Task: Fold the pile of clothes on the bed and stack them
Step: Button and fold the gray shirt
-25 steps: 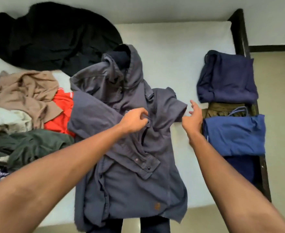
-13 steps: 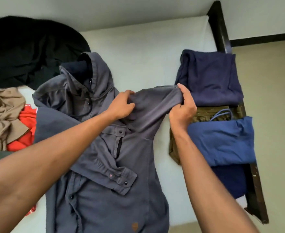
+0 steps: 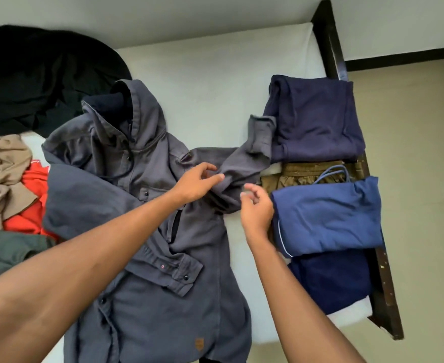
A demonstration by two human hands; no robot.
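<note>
Folded pieces (image 3: pixel 325 216) sit stacked right, a heap (image 3: pixel 3 174) waits left — my left grip (image 3: pixel 197 184), fingers loose, touches the half-spread grey jacket (image 3: pixel 147 310); right grip (image 3: pixel 256 210) slack, empty.

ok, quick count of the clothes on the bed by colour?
Blue shades: 3 (navy garment, mid-blue garment, dark navy garment)
Grey: 1 (grey hooded jacket)
Black: 1 (black garment)
Tan: 1 (tan garment)
Red: 1 (red garment)
Green: 1 (dark green garment)
Olive: 1 (olive garment)
Total: 9
</note>
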